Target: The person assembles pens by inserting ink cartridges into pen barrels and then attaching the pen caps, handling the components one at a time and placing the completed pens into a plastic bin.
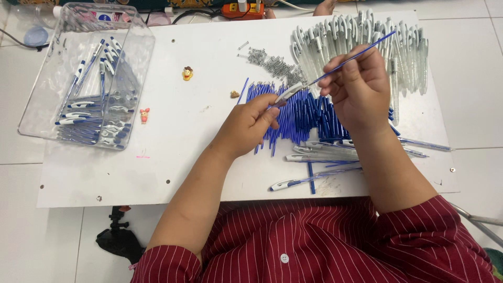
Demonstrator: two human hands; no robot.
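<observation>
The left hand (250, 124) pinches a white pen barrel (288, 93) between thumb and fingers. The right hand (359, 86), just beside it, grips a blue refill (361, 54), its tip at the barrel's end. Refills (304, 118) lie heaped beneath both hands.

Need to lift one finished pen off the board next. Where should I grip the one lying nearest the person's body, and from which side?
Take the finished pen by its clear mid-barrel, coming straight down from above. It lies flat and nearly level, apart from the blue refill pile, so both long sides are free.
</observation>
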